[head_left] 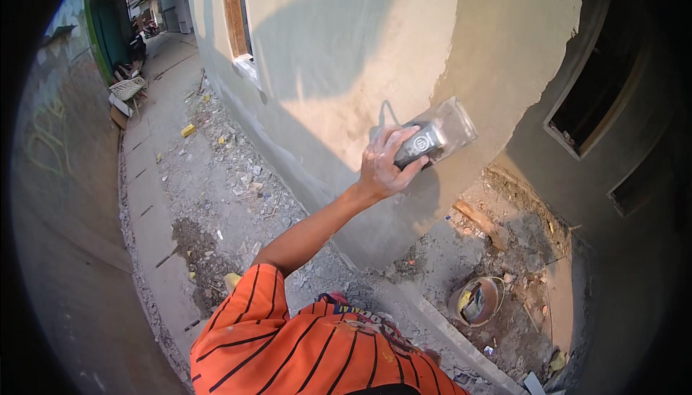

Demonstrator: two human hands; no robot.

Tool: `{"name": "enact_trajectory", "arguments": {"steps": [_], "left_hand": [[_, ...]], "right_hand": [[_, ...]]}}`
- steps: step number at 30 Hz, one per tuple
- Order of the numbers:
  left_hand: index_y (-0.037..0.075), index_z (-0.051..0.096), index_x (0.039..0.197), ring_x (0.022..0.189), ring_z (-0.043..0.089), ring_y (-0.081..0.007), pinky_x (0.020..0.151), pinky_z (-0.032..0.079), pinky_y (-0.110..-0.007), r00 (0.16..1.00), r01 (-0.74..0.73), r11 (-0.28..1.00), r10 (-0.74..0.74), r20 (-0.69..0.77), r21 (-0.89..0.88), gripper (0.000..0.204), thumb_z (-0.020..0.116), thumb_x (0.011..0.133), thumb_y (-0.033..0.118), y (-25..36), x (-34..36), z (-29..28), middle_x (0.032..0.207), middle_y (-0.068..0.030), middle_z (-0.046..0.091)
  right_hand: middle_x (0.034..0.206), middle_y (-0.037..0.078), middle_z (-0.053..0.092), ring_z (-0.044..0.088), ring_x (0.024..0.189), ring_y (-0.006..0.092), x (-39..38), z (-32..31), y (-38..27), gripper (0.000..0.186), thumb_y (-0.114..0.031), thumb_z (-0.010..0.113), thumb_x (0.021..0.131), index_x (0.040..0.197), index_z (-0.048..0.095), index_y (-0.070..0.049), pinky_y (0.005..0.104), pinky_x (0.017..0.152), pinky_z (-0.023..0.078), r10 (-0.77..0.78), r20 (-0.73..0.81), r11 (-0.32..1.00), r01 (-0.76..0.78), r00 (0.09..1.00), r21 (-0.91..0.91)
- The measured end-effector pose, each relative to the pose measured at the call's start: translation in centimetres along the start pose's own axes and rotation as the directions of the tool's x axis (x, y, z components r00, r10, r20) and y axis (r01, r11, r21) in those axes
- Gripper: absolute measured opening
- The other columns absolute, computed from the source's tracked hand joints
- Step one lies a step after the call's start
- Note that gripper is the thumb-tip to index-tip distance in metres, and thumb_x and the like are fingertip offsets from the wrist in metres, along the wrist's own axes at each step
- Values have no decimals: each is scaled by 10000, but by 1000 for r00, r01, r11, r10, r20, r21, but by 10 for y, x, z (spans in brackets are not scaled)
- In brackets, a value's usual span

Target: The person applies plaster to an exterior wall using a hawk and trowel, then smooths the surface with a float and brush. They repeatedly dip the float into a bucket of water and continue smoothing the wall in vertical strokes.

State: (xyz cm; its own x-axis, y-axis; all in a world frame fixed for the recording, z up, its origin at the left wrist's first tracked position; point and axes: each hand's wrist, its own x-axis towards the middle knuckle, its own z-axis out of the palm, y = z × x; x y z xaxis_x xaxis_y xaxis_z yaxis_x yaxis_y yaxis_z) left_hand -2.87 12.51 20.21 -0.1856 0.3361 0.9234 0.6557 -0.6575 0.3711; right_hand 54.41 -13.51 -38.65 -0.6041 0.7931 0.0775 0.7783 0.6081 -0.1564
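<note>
My left hand [389,164] is closed around a flat hand tool [422,143] with a dark grip, a round pale mark and a dusty, see-through-looking rectangular plate. Its exact kind is hard to make out. The bare arm stretches up and to the right from an orange, black-striped sleeve. The tool is held at the grey plastered wall [346,78], near the border of a darker patch [504,56]; whether the plate touches it cannot be told. My right hand does not show.
A bucket [477,301] with yellow and dark things inside stands at lower right, near a wooden piece [481,223]. Rubble [238,171] covers the ground along the wall. A paved path [155,179] runs away at left, past a pale chair [127,88]. Window openings [602,70] are at right.
</note>
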Motion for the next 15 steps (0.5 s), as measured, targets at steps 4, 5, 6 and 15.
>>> {"name": "enact_trajectory", "arguments": {"steps": [4,5,6,15], "left_hand": [[42,555,1109,834,588,-340,698,471,-440,975,-138,989,127,-184,-51,518,751,676,250,79,182,1,952,-165,557],[36,549,1101,852,582,-344,709,467,-444,970,-146,989,138,-201,-25,518,750,675,251,94,202,3,965,-171,551],[30,542,1093,869,575,-348,720,463,-449,968,-144,990,140,-211,-7,518,749,674,253,103,217,10,977,-176,544],[39,500,1063,838,595,-313,712,484,-419,987,161,984,-160,-21,78,497,765,725,290,33,-12,53,961,-132,541]], "right_hand": [[615,1,473,472,473,153,136,-144,-109,83,-226,539,810,789,546,-146,293,364,320,642,752,-360,-806,150,469],[632,-6,480,475,487,142,147,-144,-111,48,-180,520,813,782,545,-153,278,367,316,647,740,-361,-781,183,509],[640,-3,491,473,486,137,149,-127,-111,42,-163,517,814,785,547,-152,272,367,314,651,702,-310,-743,288,593],[684,37,526,505,516,149,97,-21,-113,30,-111,544,799,826,556,-107,289,385,384,488,575,508,-750,656,425]]}}
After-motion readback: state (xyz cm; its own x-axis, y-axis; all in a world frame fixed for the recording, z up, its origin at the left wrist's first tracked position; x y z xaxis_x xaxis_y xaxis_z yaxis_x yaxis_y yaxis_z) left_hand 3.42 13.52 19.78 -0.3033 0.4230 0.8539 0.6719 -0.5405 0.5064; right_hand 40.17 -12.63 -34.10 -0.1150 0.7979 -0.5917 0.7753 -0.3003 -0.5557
